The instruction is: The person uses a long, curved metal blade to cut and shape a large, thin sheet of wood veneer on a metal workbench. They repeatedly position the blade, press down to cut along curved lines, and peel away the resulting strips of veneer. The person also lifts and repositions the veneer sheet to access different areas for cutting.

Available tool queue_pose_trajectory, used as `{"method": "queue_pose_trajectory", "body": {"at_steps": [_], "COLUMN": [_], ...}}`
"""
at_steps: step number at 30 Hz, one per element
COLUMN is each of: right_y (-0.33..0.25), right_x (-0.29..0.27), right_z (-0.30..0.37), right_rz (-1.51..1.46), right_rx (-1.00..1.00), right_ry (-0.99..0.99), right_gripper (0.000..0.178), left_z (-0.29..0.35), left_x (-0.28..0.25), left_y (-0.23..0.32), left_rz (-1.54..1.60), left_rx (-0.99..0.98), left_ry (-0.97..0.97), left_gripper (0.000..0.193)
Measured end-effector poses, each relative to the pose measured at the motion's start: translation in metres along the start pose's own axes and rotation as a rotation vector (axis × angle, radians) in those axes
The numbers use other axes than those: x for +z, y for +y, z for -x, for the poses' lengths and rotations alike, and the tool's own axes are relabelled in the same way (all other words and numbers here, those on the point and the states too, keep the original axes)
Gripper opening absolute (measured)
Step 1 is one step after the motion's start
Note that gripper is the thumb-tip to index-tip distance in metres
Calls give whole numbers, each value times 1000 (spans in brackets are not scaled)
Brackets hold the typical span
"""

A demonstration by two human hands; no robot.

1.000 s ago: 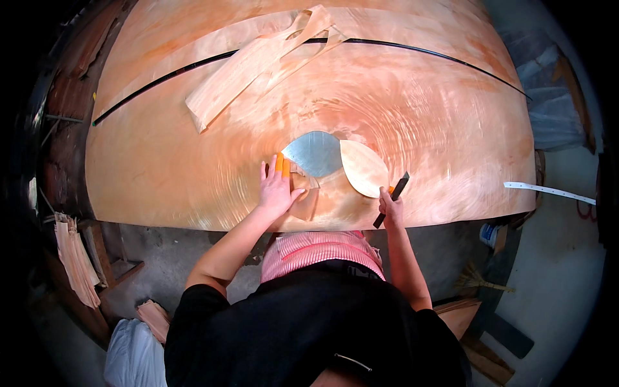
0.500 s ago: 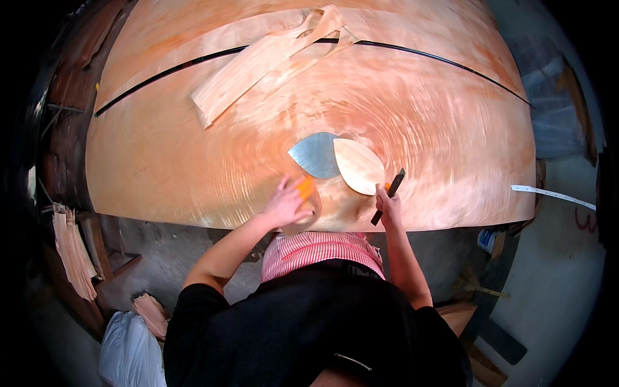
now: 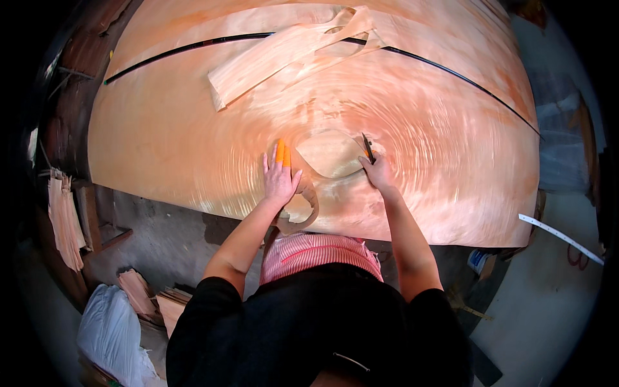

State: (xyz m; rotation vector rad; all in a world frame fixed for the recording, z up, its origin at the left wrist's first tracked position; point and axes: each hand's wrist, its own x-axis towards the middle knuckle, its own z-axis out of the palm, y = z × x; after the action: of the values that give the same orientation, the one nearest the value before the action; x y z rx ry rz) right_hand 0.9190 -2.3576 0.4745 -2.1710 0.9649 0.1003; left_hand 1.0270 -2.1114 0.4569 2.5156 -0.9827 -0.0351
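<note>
My left hand (image 3: 280,178) lies flat on a broad sheet of wood veneer (image 3: 187,155), fingers stretched out, two of them wrapped in orange. Beside its palm, toward the near edge, a curved tan strip (image 3: 312,205) loops round. My right hand (image 3: 379,171) grips a slim dark knife (image 3: 368,148), its pointed tip facing away from me. Between both hands is a pale leaf-shaped outline (image 3: 330,153) in the veneer; I cannot tell whether it is an opening or an inset piece. The right fingers rest near its right end.
A long black rod (image 3: 445,61) crosses the far part of the sheet, under a torn veneer offcut (image 3: 271,61). A white strip (image 3: 558,237) juts out at the right. Left of me are veneer scraps (image 3: 64,219) and a white plastic bag (image 3: 113,332).
The grey leaf-shaped plate and loose pale wooden leaf have gone from sight. My left hand has moved farther onto the sheet and flattened. My right hand, with the knife, has shifted away from me.
</note>
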Motion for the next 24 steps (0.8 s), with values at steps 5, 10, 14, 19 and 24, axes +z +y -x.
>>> {"method": "queue_pose_trajectory", "body": {"at_steps": [5,10,14,19,24], "right_y": [-1,9,28,26,31], "right_x": [-4,3,10,8,10], "right_z": [-1,3,-5,-5,-7], "right_rz": [-28,-61,-85,-162,-209], "right_rx": [-8,-13,-57,-52,-62], "right_ry": [-9,63,90,31,26], "right_gripper": [32,34,34,33,31], "left_z": [-4,-6,-9,-7,-7], "left_x": [1,0,-1,2,1], "left_y": [2,4,5,3,3], "left_rz": [53,-34,-45,-36,-21], "left_rx": [58,93,98,98,109], "left_ry": [-28,-105,-100,-86,-70], "left_gripper": [61,57,57,55,52]}}
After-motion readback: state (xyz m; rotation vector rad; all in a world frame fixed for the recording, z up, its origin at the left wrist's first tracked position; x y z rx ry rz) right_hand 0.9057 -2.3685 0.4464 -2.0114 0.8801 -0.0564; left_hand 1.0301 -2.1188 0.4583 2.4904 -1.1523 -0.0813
